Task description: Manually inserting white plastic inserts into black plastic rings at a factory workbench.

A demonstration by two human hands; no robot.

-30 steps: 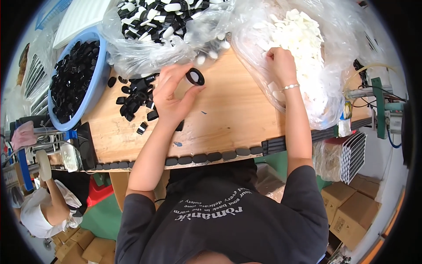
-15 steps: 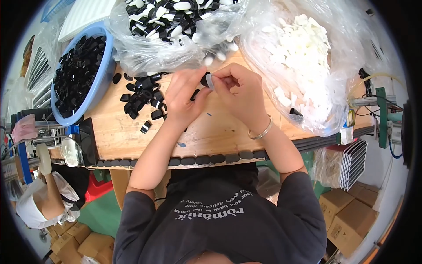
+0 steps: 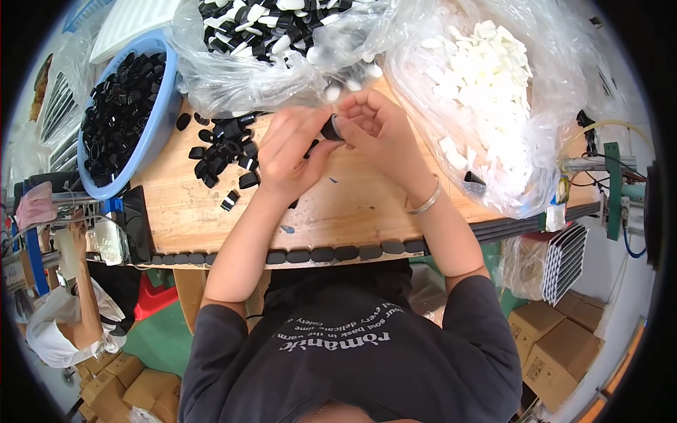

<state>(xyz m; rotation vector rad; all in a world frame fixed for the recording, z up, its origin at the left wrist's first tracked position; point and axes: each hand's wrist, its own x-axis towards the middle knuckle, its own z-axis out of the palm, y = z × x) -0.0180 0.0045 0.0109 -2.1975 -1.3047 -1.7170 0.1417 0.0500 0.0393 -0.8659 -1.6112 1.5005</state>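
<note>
A small black plastic cap [image 3: 329,130] with a pale edge is pinched between the fingertips of my left hand [image 3: 288,155]. A second black piece [image 3: 311,147] shows below it, against the left palm. My right hand [image 3: 377,141], with a bangle on the wrist, presses its thumb on the cap's right side; its other fingers are curled above. Loose black caps [image 3: 224,151] lie in a small pile on the wooden table [image 3: 331,218], left of my hands. White plastic pieces [image 3: 486,77] are heaped in a clear bag to the right.
A blue basin [image 3: 171,106] full of black pieces stands at the left. Mixed black and white parts [image 3: 275,28] fill a plastic bag at the back. Black pieces [image 3: 317,255] line the table's front edge. Another person's arm [image 3: 86,296] is at far left, near a machine.
The pale piece between my right fingers and the cap now barely shows at the cap's edge. My right thumb has moved onto the cap, and its fingers have lifted a little.
</note>
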